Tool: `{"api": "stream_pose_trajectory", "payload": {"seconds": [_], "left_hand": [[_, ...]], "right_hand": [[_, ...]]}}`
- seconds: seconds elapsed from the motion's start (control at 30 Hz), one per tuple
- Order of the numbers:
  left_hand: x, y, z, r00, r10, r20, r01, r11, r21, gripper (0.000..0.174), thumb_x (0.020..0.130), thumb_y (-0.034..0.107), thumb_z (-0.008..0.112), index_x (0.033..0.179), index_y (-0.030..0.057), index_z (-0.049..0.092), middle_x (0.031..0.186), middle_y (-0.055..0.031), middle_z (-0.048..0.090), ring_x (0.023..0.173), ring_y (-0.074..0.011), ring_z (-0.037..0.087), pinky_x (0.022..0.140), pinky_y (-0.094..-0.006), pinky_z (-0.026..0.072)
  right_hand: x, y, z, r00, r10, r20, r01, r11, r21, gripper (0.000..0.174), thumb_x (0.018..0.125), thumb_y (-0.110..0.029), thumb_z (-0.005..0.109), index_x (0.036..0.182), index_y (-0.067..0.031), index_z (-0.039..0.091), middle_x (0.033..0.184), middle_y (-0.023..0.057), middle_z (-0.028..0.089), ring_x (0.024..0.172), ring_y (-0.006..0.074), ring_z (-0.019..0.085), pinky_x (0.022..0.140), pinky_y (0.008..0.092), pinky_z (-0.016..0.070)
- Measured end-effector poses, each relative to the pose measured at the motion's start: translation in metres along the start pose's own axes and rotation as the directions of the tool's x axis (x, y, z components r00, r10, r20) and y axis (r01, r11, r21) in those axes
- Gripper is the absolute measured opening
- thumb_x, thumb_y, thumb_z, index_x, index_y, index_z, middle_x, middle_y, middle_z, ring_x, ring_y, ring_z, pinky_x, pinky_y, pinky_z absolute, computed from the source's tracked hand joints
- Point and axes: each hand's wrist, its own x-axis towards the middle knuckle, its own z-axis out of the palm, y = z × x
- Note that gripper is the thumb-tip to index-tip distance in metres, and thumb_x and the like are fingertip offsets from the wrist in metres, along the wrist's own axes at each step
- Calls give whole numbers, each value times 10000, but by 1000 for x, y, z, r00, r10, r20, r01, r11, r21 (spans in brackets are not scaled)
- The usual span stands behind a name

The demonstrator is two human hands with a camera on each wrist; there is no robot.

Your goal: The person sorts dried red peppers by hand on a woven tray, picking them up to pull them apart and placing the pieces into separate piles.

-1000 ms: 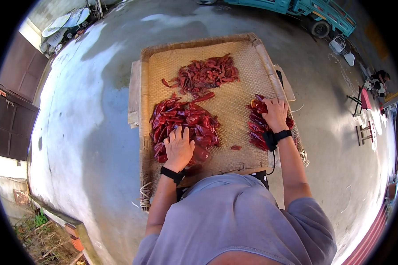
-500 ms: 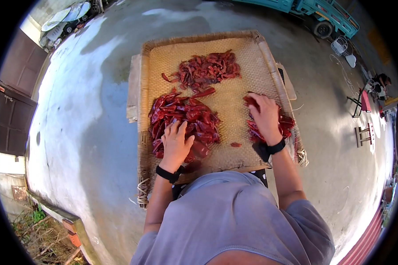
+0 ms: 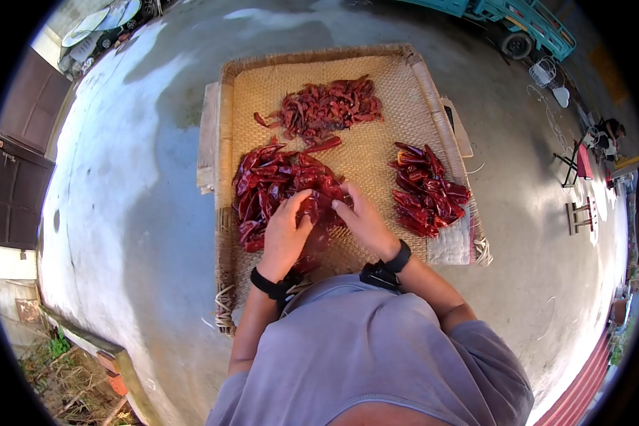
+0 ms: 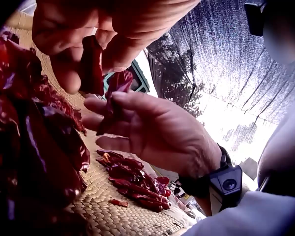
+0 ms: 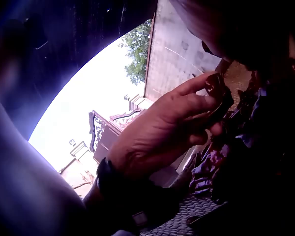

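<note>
A woven bamboo tray (image 3: 369,156) holds three piles of dried red chilies: a far pile (image 3: 326,106), a large left pile (image 3: 270,177) and a right pile (image 3: 426,188). Both hands meet at the near edge of the left pile. My left hand (image 3: 302,206) pinches a dried chili (image 4: 91,64) between thumb and fingers, also seen in the right wrist view as the chili (image 5: 219,96). My right hand (image 3: 342,206) is just beside it and holds another chili (image 4: 113,98) under its thumb. The right pile (image 4: 132,182) lies behind the right hand.
The tray sits on a wooden board (image 3: 206,135) on a grey concrete floor (image 3: 121,199). A teal vehicle (image 3: 525,21) stands at the far right, small stools (image 3: 582,206) to the right, a dark door (image 3: 14,184) to the left. One loose chili (image 4: 119,202) lies on the weave.
My right hand left the right pile and moved left to the near edge of the left pile, beside my left hand. The left hand's fingers closed on a chili.
</note>
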Motion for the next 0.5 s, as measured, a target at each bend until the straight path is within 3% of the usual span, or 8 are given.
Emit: {"api": "stream_pose_trajectory", "payload": {"seconds": [0.07, 0.17, 0.23, 0.27, 0.3, 0.33, 0.4, 0.5], "left_hand": [[1, -6, -11, 995, 16, -101, -5, 994, 112, 465, 878, 42, 605, 1334, 126, 567, 1149, -175, 646, 1011, -378, 638, 868, -440, 519], [3, -17, -21, 979, 34, -202, 38, 938, 344, 506, 853, 31, 640, 1346, 116, 561, 1169, -156, 641, 1084, -368, 568, 927, -459, 484], [4, -16, -24, 960, 109, -259, 1, 920, 392, 539, 826, 17, 666, 1347, 113, 564, 1235, -145, 615, 1154, -371, 510, 977, -470, 454], [4, -17, -23, 967, 119, -226, -28, 929, 370, 540, 819, 19, 673, 1341, 112, 571, 1246, -143, 608, 1160, -373, 507, 982, -469, 449], [3, -18, -22, 972, 130, -195, -56, 937, 346, 541, 813, 20, 680, 1336, 112, 578, 1258, -141, 601, 1166, -375, 505, 987, -468, 445], [3, -21, -20, 976, 142, -165, -83, 943, 322, 542, 806, 21, 688, 1330, 111, 585, 1270, -139, 593, 1172, -376, 502, 992, -467, 440], [0, -29, -11, 986, 136, -96, -85, 908, 409, 487, 798, 85, 731, 1275, 115, 634, 1344, -123, 544, 1203, -363, 496, 990, -455, 430], [-3, -30, -2, 992, 102, -70, -48, 838, 544, 445, 809, 163, 751, 1244, 120, 666, 1411, -121, 494, 1234, -343, 486, 978, -458, 428]], "right_hand": [[1, -15, -12, 1000, 16, -13, -17, 998, -66, 293, 961, -202, 619, 1174, -12, 555, 1105, 200, 631, 1007, 316, 623, 857, 380, 489], [1, -5, -21, 971, -200, 133, 232, 926, -299, 342, 918, -217, 658, 1194, -26, 593, 1197, 184, 629, 1068, 333, 607, 901, 436, 483], [8, 12, -46, 931, -364, -30, 255, 706, -660, 386, 874, -199, 676, 1220, -48, 598, 1219, 163, 622, 1090, 344, 588, 920, 456, 473], [12, 19, -64, 885, -459, -82, 214, 555, -804, 412, 852, -190, 685, 1233, -58, 600, 1230, 153, 619, 1101, 349, 578, 930, 467, 468], [17, 16, -85, 923, -353, -152, 60, 524, -850, 454, 794, -136, 677, 1239, -82, 605, 1237, 136, 592, 1132, 350, 542, 934, 484, 451], [20, 25, -103, 887, -406, -219, -34, 416, -909, 476, 768, -107, 665, 1240, -105, 610, 1225, 130, 572, 1128, 359, 525, 930, 490, 439], [32, 45, -138, 881, -339, -331, -213, 342, -915, 466, 777, -75, 645, 1241, -108, 608, 1263, 115, 557, 1159, 352, 511, 960, 491, 422], [44, 62, -173, 914, -155, -374, -321, 285, -903, 410, 836, -102, 653, 1243, -99, 606, 1258, 97, 550, 1173, 351, 508, 960, 484, 453]]}}
